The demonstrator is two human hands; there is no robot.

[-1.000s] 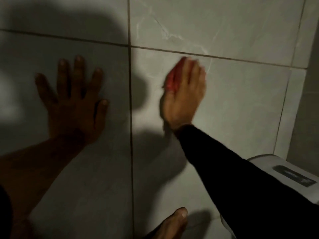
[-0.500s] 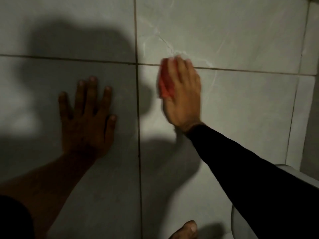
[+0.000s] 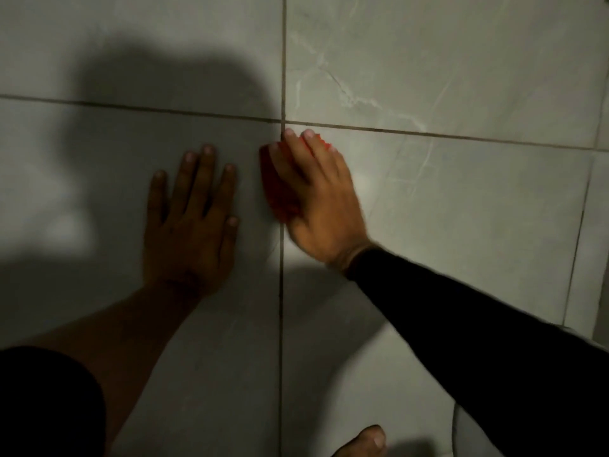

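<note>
My left hand (image 3: 191, 222) lies flat on a grey tile (image 3: 99, 192), fingers spread and straight, left of the vertical grout line (image 3: 281, 291). My right hand (image 3: 319, 206), in a black sleeve, presses a red scrubbing pad (image 3: 278, 189) against the tiles right where the grout lines cross. The fingers lie over the pad, which shows at the hand's left side and at the fingertips; the rest of it is hidden under the palm.
Grey marbled tiles (image 3: 445, 61) fill the view, with a dark shadow at upper left. A bare foot (image 3: 362, 443) shows at the bottom edge. A white rounded fixture (image 3: 468, 437) sits at the lower right corner.
My right hand slid the red pad leftward and down onto the vertical grout line. The view shifted, so my left hand now appears nearer the centre; it stays flat on the tile.
</note>
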